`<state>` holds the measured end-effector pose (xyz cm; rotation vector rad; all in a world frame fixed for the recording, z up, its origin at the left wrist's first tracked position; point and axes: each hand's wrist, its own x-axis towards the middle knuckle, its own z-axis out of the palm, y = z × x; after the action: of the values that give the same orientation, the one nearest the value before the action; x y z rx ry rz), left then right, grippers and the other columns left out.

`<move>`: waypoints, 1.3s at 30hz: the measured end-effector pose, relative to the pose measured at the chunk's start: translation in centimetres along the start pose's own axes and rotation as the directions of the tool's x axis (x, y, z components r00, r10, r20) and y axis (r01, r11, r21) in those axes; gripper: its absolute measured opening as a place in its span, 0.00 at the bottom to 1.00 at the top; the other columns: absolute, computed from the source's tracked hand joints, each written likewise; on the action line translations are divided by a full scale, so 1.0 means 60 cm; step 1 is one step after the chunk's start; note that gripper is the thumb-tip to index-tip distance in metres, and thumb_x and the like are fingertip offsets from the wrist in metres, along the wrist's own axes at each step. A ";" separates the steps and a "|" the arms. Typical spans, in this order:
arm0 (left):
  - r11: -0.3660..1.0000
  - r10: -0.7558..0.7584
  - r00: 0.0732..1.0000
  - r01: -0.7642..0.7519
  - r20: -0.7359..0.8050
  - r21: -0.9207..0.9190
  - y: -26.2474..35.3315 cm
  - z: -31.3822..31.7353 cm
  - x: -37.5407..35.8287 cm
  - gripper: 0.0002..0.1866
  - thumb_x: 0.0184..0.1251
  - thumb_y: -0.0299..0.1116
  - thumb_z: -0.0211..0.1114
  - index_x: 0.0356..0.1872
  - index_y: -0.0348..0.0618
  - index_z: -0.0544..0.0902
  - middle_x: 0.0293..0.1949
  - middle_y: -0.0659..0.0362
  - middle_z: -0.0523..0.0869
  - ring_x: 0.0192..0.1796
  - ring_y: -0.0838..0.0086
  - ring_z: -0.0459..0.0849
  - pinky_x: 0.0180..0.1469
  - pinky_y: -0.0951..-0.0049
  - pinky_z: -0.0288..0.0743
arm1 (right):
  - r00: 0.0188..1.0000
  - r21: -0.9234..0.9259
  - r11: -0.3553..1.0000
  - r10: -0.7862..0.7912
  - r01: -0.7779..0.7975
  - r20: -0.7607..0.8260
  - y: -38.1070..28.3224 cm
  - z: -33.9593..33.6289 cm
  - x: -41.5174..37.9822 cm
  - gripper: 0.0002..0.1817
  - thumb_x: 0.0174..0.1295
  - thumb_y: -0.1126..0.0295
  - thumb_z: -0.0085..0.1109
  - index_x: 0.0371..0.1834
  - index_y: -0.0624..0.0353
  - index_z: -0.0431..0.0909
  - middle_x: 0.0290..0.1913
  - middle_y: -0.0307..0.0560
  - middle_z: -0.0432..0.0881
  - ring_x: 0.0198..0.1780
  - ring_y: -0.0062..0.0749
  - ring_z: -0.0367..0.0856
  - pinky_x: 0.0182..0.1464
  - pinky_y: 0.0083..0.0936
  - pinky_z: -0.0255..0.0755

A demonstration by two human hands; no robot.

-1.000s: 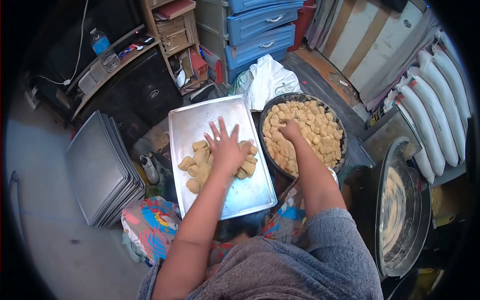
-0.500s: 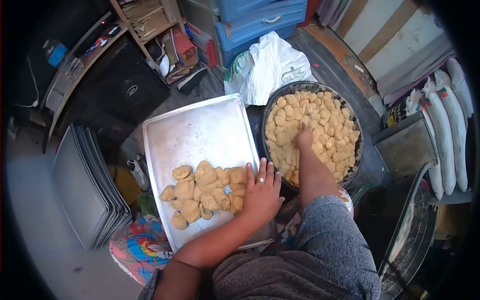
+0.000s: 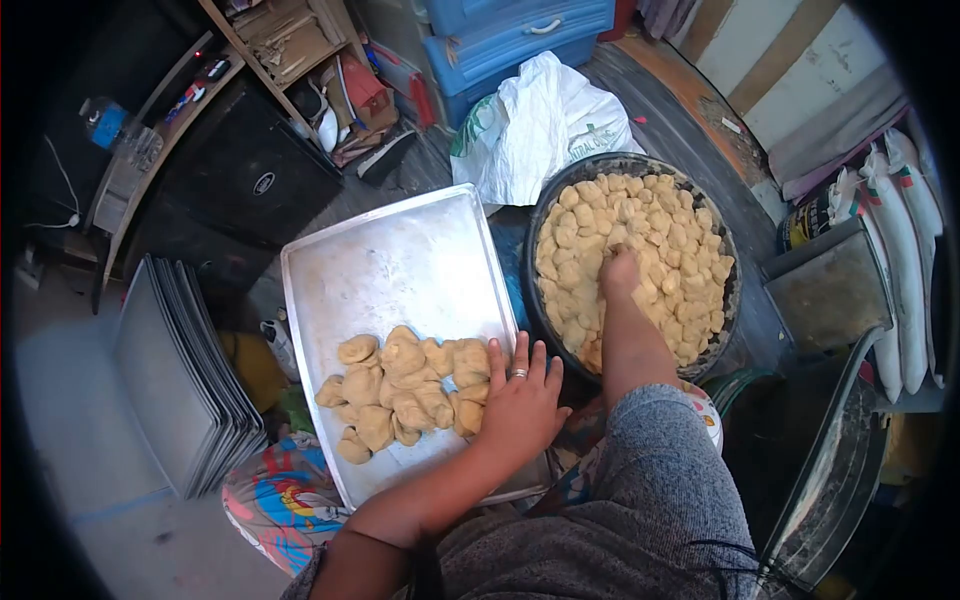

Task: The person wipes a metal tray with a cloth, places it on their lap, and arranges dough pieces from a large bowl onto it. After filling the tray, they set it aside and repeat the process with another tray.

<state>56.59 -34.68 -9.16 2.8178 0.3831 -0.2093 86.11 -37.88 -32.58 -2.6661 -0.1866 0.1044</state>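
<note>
My left hand (image 3: pixel 521 403) rests with fingers spread on the right rim of a metal baking tray (image 3: pixel 400 255), beside pieces of tan dough (image 3: pixel 405 390) piled in the tray's near half. Nothing is held in that hand. Over a large round black tub (image 3: pixel 727 300) my right hand (image 3: pixel 620 272) is closed, its fingers pressed at a dough piece (image 3: pixel 624 240) among many dough lumps (image 3: pixel 670 240). The fingertips are partly hidden.
Stacked metal trays (image 3: pixel 170 370) lean at the left. A white plastic sack (image 3: pixel 550 120) lies behind the tub, before blue drawers (image 3: pixel 520 45). Long white filled bags (image 3: pixel 905 270) stand at the right, near a dark curved container (image 3: pixel 830 470). A black speaker (image 3: pixel 235 185) sits at back left.
My right hand has drawn its fingers in at the dough in the tub, where one finger stretched out before. My left hand stays on the tray rim. The view has shifted slightly.
</note>
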 end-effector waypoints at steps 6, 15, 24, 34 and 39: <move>0.999 0.021 1.000 -0.020 -0.007 0.029 0.005 -0.007 -0.006 0.34 0.58 0.51 0.63 0.63 0.41 0.71 0.65 0.45 0.68 0.72 0.49 0.57 0.70 0.34 0.34 | 0.994 0.498 0.863 0.109 -0.079 -0.031 0.031 0.035 0.028 0.10 0.60 0.67 0.59 0.42 0.60 0.79 0.29 0.44 0.80 0.32 0.35 0.80 0.36 0.29 0.73; 0.998 0.011 0.993 -0.003 -0.114 0.070 0.031 -0.051 -0.071 0.33 0.62 0.52 0.60 0.63 0.42 0.71 0.65 0.46 0.69 0.71 0.50 0.60 0.70 0.35 0.34 | 0.999 0.916 -0.401 0.050 0.025 -0.006 -0.105 -0.291 0.043 0.13 0.65 0.63 0.56 0.46 0.61 0.77 0.28 0.37 0.75 0.27 0.22 0.71 0.32 0.20 0.67; 0.997 -0.042 0.988 0.031 -0.149 -0.076 -0.002 -0.094 -0.165 0.33 0.62 0.55 0.58 0.63 0.42 0.71 0.65 0.46 0.69 0.69 0.53 0.65 0.70 0.41 0.43 | 0.708 0.088 -0.987 0.031 0.132 -0.706 -0.006 -0.647 -0.131 0.04 0.57 0.76 0.63 0.35 0.57 0.80 0.33 0.36 0.81 0.35 0.23 0.76 0.42 0.23 0.69; 0.930 -0.310 0.910 0.230 -0.276 -0.287 -0.290 -0.124 -0.231 0.22 0.59 0.38 0.62 0.52 0.36 0.79 0.56 0.46 0.77 0.59 0.54 0.75 0.62 0.65 0.68 | 0.682 0.972 0.082 -0.700 -0.221 0.214 -0.266 -0.504 -0.251 0.19 0.62 0.72 0.55 0.57 0.58 0.71 0.53 0.43 0.74 0.44 0.27 0.77 0.46 0.26 0.73; 0.869 -0.268 0.911 0.089 -0.312 -0.487 -0.365 -0.101 -0.177 0.18 0.63 0.33 0.59 0.52 0.38 0.79 0.55 0.47 0.78 0.59 0.57 0.77 0.61 0.66 0.69 | 0.301 0.552 0.554 -0.822 0.623 0.484 -0.352 -0.350 -0.365 0.23 0.57 0.67 0.61 0.57 0.58 0.76 0.50 0.51 0.81 0.52 0.38 0.79 0.55 0.29 0.71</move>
<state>40.90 -15.17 -7.25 2.3292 0.6844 0.3471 64.30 -31.80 -3.36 -1.8461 -1.5292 0.7990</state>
